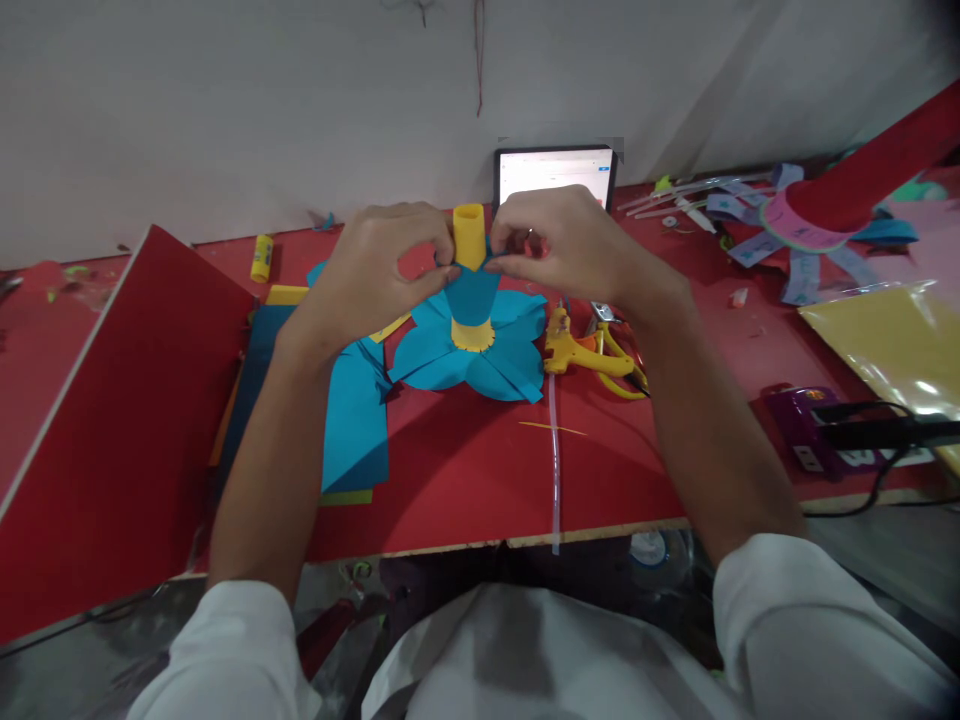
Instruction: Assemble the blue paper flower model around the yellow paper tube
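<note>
A blue paper flower (469,375) lies on the red table, its petals spread flat. From its centre a yellow paper tube (469,230) stands upright, with a fringed yellow base showing at the bottom. A blue paper piece (472,295) wraps the tube's front between top and base. On the left side of the tube, my left hand (386,255) pinches the upper edge of this blue piece. My right hand (566,240) pinches its upper edge on the other side. Both sets of fingertips partly hide the paper.
Right of the flower lie a yellow glue gun (574,350) with a clear glue stick (555,460) and yellow-handled pliers (622,375). A tablet (555,170) leans on the wall. Blue sheets (356,440) and a red board (127,430) are left, beside a glue stick tube (262,258).
</note>
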Action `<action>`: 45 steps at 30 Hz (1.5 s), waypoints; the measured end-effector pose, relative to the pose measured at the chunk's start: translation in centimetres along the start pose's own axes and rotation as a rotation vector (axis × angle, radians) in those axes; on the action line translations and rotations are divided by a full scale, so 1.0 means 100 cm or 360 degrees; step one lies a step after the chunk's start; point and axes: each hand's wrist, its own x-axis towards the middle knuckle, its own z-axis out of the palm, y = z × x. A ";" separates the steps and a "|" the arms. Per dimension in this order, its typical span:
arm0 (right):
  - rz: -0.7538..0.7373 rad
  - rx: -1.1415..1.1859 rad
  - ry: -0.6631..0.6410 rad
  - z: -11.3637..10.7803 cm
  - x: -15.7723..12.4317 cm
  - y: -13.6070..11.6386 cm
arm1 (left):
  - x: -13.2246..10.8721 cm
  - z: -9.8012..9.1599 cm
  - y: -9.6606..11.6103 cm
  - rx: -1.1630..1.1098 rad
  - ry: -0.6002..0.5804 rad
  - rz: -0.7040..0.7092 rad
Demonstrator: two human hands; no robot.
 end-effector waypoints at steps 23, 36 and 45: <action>0.0106 0.0524 0.0028 0.009 -0.002 0.001 | 0.002 0.004 -0.008 -0.0054 0.0057 0.0044; 0.0050 0.0805 0.0068 0.043 0.003 0.004 | 0.001 0.005 -0.005 -0.0009 0.0028 -0.0045; 0.0113 0.0727 0.0107 0.041 0.004 0.001 | 0.001 0.005 -0.005 0.0044 0.0045 -0.0028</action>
